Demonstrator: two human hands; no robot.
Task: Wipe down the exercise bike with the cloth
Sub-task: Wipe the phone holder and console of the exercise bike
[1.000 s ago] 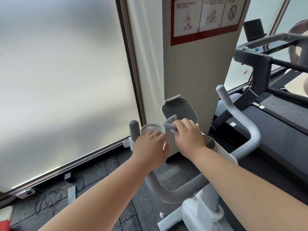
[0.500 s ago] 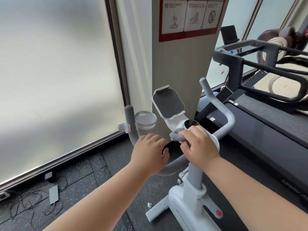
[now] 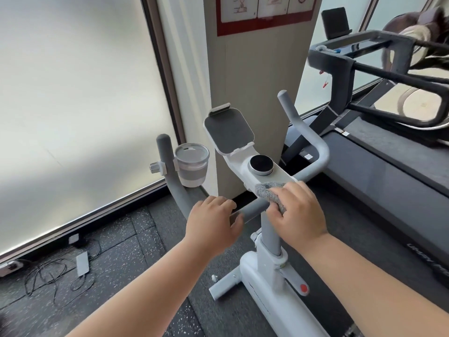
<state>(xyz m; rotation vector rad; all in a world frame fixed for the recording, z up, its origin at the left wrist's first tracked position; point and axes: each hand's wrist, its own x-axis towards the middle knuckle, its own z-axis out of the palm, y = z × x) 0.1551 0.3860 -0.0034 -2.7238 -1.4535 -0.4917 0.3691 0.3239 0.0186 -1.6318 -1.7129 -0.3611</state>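
Mid-wipe, center frame. Right hand (image 3: pixel 300 215) clamped on grey cloth (image 3: pixel 272 193), pressing it at near end of white console (image 3: pixel 279 177), where handlebar (image 3: pixel 252 210) meets stem. Left hand (image 3: pixel 212 223) curled over handlebar just left of it, fingers together, steadying exercise bike (image 3: pixel 264 276). Likely early-to-middle: handlebar horns, cup holder (image 3: pixel 192 164), stem and lower body apparently left; no visible wet marks, cannot tell what is done.

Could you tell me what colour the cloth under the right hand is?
Grey, a mottled fuzzy grey cloth, seen in the head view.
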